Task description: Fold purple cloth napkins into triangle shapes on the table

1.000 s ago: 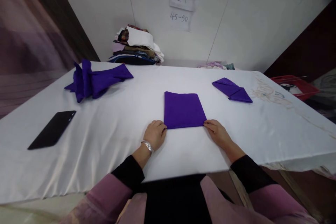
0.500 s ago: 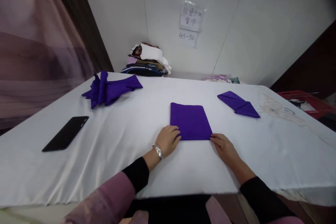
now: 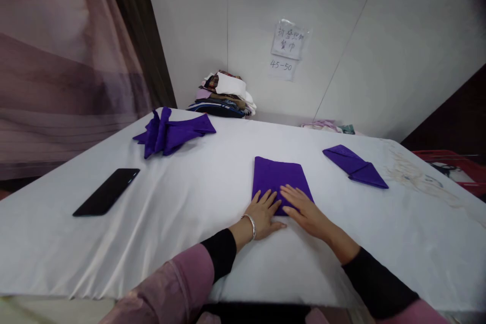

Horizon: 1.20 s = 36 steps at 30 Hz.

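A purple cloth napkin (image 3: 281, 174), folded into a square, lies flat on the white tablecloth (image 3: 212, 182) in front of me. My left hand (image 3: 264, 215) rests on its near left part with the fingers spread. On the near right part, my right hand (image 3: 304, 210) lies with fingers stretched out, its fingertips close to the left hand's. Both hands press flat and grip nothing. The napkin's near edge is partly hidden under them. A silver bracelet (image 3: 250, 227) circles my left wrist.
A purple napkin in a pleated shape (image 3: 170, 131) stands back left. Another folded purple napkin (image 3: 355, 165) lies to the right. A black phone (image 3: 108, 192) is at left. Behind the table are stacked clothes (image 3: 224, 96); a red basket (image 3: 455, 164) stands far right.
My hands have left the napkin's near corners and moved inward onto its surface, fingers now spread flat. The camera view has shifted, so everything sits slightly lower and further right.
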Each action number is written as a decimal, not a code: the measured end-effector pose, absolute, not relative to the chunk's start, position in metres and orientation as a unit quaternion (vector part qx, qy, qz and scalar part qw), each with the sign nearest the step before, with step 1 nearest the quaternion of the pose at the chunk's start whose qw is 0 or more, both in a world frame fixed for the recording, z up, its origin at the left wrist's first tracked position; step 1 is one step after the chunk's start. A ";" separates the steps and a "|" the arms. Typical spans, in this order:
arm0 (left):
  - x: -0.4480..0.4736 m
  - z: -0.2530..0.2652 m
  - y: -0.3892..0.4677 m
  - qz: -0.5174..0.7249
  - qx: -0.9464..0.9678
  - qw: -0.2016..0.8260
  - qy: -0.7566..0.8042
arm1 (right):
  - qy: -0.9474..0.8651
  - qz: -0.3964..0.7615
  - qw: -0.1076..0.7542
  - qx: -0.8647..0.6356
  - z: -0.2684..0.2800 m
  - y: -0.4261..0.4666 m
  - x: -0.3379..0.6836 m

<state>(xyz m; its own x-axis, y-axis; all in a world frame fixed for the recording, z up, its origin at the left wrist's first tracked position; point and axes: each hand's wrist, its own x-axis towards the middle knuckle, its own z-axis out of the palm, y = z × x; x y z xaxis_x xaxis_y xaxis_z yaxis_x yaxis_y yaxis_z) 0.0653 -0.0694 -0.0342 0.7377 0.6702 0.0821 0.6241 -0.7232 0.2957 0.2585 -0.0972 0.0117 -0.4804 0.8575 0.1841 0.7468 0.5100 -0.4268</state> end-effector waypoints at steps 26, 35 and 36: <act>0.065 -0.031 -0.070 0.100 0.914 0.179 0.351 | -0.899 0.174 0.013 -0.401 -0.006 0.048 0.189; 0.065 -0.030 -0.071 0.103 0.912 0.182 0.353 | -0.897 0.119 0.024 -0.425 -0.020 0.072 0.187; 0.065 -0.030 -0.071 0.103 0.911 0.183 0.355 | -0.896 0.116 0.024 -0.429 -0.021 0.072 0.186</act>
